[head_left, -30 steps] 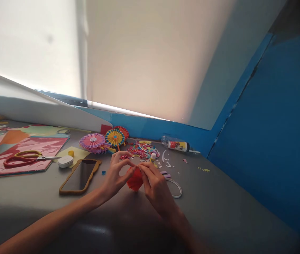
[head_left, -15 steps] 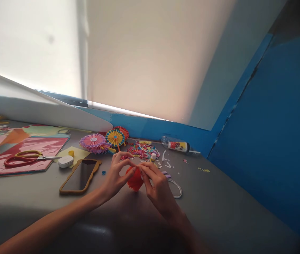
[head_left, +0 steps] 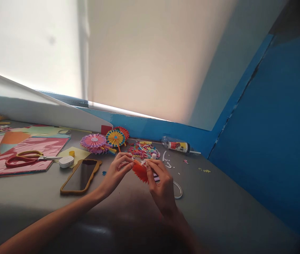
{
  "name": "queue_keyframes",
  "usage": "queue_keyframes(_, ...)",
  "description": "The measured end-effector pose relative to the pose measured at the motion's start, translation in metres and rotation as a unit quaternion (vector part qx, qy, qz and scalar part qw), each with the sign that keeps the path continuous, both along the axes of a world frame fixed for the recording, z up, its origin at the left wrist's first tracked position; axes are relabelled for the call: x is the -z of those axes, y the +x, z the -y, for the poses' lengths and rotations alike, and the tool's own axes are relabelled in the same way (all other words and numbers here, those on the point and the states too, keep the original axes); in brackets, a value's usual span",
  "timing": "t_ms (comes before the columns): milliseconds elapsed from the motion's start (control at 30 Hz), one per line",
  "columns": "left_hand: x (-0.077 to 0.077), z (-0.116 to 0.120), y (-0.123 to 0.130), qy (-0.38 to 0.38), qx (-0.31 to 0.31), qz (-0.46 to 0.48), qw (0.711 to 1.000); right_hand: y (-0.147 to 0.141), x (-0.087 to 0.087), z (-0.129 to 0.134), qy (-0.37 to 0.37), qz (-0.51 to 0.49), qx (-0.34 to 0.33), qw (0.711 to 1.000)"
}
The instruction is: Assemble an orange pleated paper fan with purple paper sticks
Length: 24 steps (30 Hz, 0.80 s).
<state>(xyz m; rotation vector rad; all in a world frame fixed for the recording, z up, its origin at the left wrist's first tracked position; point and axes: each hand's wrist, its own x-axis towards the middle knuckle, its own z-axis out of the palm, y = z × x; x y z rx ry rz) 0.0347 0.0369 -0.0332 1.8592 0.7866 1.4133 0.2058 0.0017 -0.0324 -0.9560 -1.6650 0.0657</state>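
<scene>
A pleated orange-red paper with a zigzag edge hangs between my two hands above the grey table. My left hand pinches it by its upper left corner, thumb against fingertips. Close to the paper's upper right, my right hand has thumb and fingers pinched on a small white strip; whether it touches the paper too is hidden. Purple strips show beside the right hand. Partly behind that hand lies a white ring-shaped roll. A glue stick's white cap pokes up behind the fingers.
On the left are a phone, a white round case, red-handled scissors and coloured sheets. Paper rosettes, a heap of scraps and a clear bottle lie towards the wall.
My right hand has shifted slightly up and right, away from the left fingertips. The orange-red paper has tilted, and a white strip now shows at the right fingertips.
</scene>
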Motion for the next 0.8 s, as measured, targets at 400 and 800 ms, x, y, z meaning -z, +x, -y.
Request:
queue_keyframes(400,0.005,-0.007,0.003,-0.202,0.121,0.207,0.950,0.015,0.003,-0.010,-0.054,-0.229,0.023,0.972)
queue_keyframes(800,0.011,-0.017,-0.004,-0.298,0.177,0.303,0.888,0.048,-0.014,-0.006,-0.081,-0.494,-0.033,0.865)
